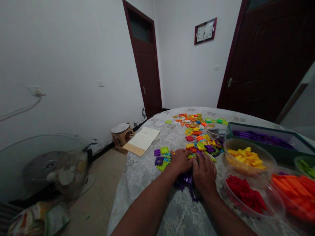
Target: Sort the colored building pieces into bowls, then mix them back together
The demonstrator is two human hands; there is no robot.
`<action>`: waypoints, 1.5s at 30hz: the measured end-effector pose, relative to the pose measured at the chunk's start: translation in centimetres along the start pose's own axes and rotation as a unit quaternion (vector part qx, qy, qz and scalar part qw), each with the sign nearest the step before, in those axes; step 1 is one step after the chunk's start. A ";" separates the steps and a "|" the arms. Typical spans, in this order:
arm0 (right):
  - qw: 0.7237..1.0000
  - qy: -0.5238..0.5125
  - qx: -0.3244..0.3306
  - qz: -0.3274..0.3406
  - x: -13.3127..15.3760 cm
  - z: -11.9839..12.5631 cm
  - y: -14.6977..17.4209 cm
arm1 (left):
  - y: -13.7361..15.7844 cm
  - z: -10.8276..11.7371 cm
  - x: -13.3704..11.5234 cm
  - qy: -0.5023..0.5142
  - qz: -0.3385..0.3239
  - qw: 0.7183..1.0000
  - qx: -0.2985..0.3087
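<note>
Both hands rest side by side on a heap of small plastic building pieces on the table. My left hand (180, 161) lies palm down over the heap, fingers apart but partly hidden, its thumb side close to my right hand (204, 170). The right hand has its fingers stretched forward over the pieces. Dark purple pieces (183, 182) lie between and below the wrists. Left of my left hand are joined green, purple and blue pieces (162, 159). Yellow and orange pieces (200, 142) spread just beyond the fingertips. Anything under the palms is hidden.
Clear bowls of yellow pieces (246, 157), red pieces (244, 193) and orange pieces (295, 193) stand to the right. Behind them is a green box (265, 129) of purple pieces. An open notebook (145, 139) lies at the table's left edge. A fan (66, 172) stands on the floor.
</note>
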State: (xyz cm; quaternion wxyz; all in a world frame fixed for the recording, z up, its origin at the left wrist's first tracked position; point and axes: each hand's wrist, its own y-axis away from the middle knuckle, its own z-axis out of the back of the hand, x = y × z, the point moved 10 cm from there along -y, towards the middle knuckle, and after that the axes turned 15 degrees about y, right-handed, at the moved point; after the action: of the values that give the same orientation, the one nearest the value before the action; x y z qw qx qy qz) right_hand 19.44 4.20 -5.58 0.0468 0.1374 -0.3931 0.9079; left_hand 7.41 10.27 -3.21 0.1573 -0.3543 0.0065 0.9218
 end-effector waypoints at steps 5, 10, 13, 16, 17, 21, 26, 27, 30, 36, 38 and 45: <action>1.000 -0.025 -0.003 -0.002 -0.4 0.0 -0.1 | 3.4 1.8 -1.3 0.046 -0.076 0.995 -0.049; 0.998 -0.058 -0.011 -0.013 -0.7 0.1 -0.4 | 5.4 6.7 2.9 -0.033 -0.029 0.987 -0.152; 0.997 -0.069 -0.012 -0.024 -0.8 0.1 -0.5 | 5.1 9.0 7.9 -0.107 0.099 0.973 -0.177; 0.997 -0.074 -0.003 -0.029 -0.9 0.0 -0.5 | 4.0 8.6 10.2 -0.106 0.125 0.976 -0.142; 0.997 -0.076 0.001 -0.030 -0.9 0.0 -0.5 | 3.6 8.2 10.4 -0.095 0.116 0.980 -0.133; 0.996 -0.080 0.008 -0.027 -1.0 -0.1 -0.6 | 2.5 6.3 8.9 -0.040 0.050 0.992 -0.109; 0.996 -0.084 0.005 -0.028 -1.0 -0.1 -0.6 | 2.7 4.3 6.1 0.039 -0.019 0.997 -0.066; 0.996 -0.088 0.007 -0.029 -1.0 -0.1 -0.7 | 3.0 4.0 5.5 0.066 -0.035 0.996 -0.056; 0.995 -0.094 0.019 -0.032 -1.1 -0.2 -0.7 | 4.3 3.6 3.9 0.143 -0.085 0.986 -0.012; 0.995 -0.082 0.053 -0.022 -1.3 -0.6 -0.4 | 7.3 2.8 2.9 0.041 -0.063 0.994 0.076; 0.995 -0.073 0.063 -0.007 -1.2 -0.8 -0.3 | 8.2 1.9 2.8 -0.005 -0.051 0.994 0.100; 0.995 -0.054 0.078 0.037 -1.2 -1.1 0.2 | 8.9 -0.6 2.3 -0.074 -0.069 0.994 0.044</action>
State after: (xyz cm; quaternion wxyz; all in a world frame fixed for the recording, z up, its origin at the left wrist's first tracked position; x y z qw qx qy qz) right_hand 20.28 4.86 -6.81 -0.0190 0.1749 -0.3279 0.9282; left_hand 3.61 2.42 -6.04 0.2364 -0.2776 0.0111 0.9311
